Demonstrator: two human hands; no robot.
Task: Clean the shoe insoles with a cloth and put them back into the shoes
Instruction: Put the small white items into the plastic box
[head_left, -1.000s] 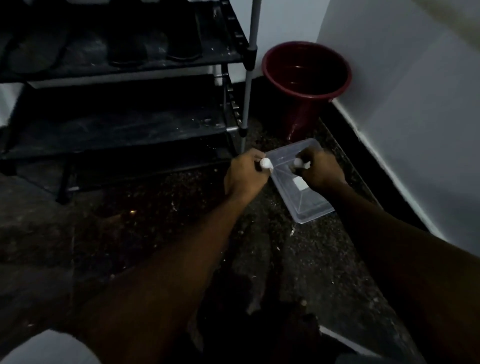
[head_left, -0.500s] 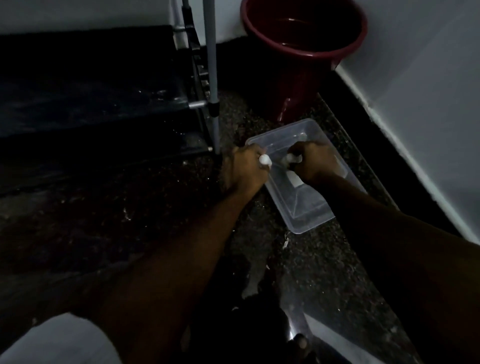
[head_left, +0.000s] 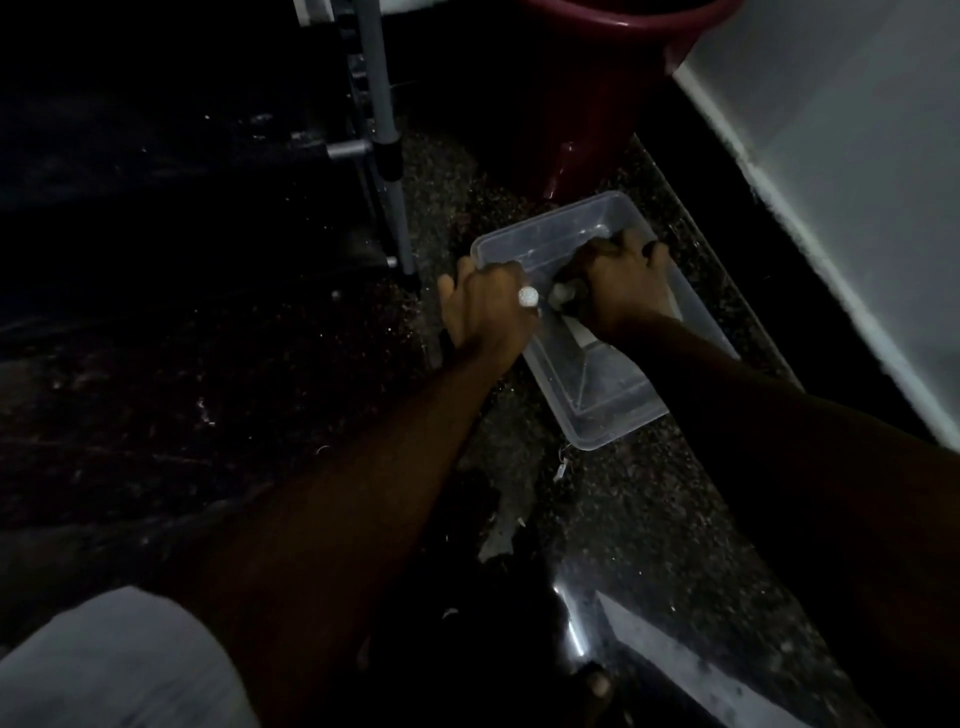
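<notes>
Two hands work over the tub (head_left: 613, 410): left hand (head_left: 485, 306) curled round the cloth's (head_left: 562, 292) pale end, right hand (head_left: 621, 291) spread flat, pressing down just beyond it. Cloth lies bunched between my fingers, long axis left to right. Wetting it, I judge; next comes a firm wring.

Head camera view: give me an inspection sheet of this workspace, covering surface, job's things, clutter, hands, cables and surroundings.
Surface: dark speckled floor, dotted with pale flecks.
Job's things: pale lump, possibly the cloth, inside a clear plastic tub on the floor; insoles and shoes not made out in the dark.
Clutter: pale scrap near the tub.
Hands: left hand curled at the tub's near-left rim; right hand inside the tub; grips unclear.
Cables: nothing seen.
Surroundings: red bucket behind the tub, rack pole, white wall.
</notes>
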